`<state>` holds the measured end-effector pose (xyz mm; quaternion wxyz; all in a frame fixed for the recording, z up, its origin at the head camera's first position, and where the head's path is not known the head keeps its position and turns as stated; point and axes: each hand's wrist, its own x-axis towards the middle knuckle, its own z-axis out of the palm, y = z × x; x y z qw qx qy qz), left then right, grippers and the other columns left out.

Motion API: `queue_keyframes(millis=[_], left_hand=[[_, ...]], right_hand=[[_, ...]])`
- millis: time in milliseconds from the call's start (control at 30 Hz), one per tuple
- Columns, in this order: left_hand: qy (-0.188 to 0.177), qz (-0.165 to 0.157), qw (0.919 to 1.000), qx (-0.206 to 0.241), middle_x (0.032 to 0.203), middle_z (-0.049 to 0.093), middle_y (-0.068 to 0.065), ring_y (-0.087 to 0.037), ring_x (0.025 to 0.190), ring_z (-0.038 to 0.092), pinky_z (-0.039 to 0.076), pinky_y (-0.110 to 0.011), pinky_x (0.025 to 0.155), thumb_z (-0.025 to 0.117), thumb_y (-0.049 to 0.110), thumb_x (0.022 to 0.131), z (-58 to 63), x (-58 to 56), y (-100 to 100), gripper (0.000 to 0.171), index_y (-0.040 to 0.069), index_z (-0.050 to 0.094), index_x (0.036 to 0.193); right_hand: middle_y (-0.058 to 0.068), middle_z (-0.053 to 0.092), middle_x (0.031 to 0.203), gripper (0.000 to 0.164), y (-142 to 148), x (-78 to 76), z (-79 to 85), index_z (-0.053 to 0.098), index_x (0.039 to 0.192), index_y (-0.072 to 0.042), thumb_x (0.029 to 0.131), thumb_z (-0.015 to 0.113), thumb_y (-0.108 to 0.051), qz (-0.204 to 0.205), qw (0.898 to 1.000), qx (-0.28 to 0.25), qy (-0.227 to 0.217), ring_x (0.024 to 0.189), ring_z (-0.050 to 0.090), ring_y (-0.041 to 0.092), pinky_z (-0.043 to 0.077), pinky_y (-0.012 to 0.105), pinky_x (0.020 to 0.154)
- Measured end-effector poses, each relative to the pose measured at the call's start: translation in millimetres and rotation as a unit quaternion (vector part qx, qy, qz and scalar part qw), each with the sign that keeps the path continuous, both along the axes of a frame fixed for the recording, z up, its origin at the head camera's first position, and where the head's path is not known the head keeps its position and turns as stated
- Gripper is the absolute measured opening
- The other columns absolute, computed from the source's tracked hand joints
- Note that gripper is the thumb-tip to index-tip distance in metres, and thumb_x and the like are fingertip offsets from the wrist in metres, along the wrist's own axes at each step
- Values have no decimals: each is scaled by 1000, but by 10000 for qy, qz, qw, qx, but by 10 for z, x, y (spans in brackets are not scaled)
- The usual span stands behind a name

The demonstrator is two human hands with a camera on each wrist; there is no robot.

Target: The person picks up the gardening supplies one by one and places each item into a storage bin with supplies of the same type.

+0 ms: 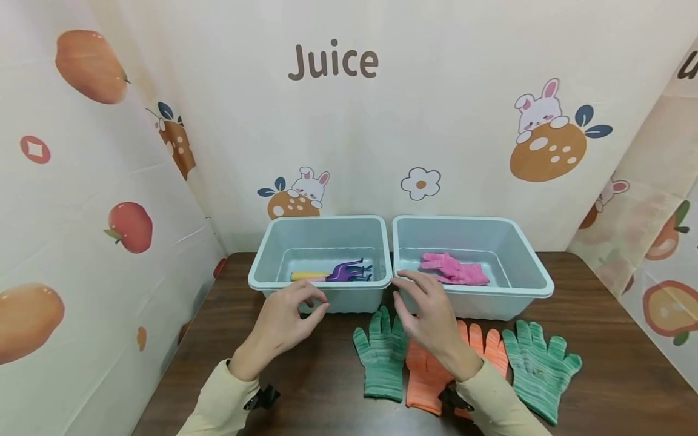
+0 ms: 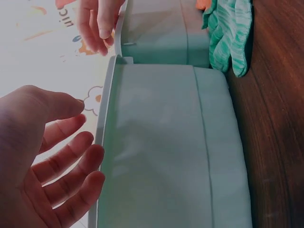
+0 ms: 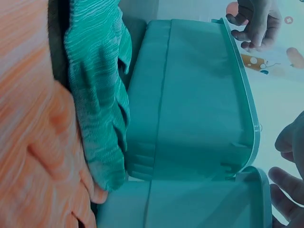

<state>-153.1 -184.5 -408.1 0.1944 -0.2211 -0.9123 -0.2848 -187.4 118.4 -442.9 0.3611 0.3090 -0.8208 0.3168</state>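
The left hand (image 1: 283,318), empty and loosely curved, is near the left bin (image 1: 351,300). The right hand (image 1: 432,316), likewise empty, is near the right bin (image 1: 491,304).

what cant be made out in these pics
- Orange gloves, head view: partly covered by the right hand and right sleeve.
- Purple-and-yellow item in the left bin, head view: too small to identify; the front rim may hide its lower edge.
- Bin contents, both wrist views: hidden by the bin walls.
- Right hand, right wrist view: cut off by the right edge.
- Wall lettering, head view: cut off at far right.
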Motion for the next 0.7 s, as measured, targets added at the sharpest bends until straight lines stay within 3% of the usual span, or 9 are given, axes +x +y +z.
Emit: queue_keyframes(millis=[200,433,700], left_hand=[[-34,-31,9999,-90,94,72,12,-6,79,65,51,-21,67,85,26,91,-34,28,33,9,26,77,96],[50,-109,9998,-187,92,72,11,-3,78,60,48,-21,66,84,25,92,-67,52,69,8,27,78,96],[-93,-190,9996,-171,92,70,17,-1,77,60,48,-20,66,83,28,94,-83,83,93,5,26,78,96]], right_hand=[[15,75,119,28,105,-8,-36,79,116,-7,89,77,-3,45,9998,-97,151,113,66,35,47,45,103],[12,75,115,29,196,10,-58,79,116,-5,88,76,-1,129,9994,-193,258,112,66,33,46,39,103],[13,76,117,30,314,18,-72,78,116,-4,87,74,-1,9,9992,-207,330,111,66,35,46,43,101]])
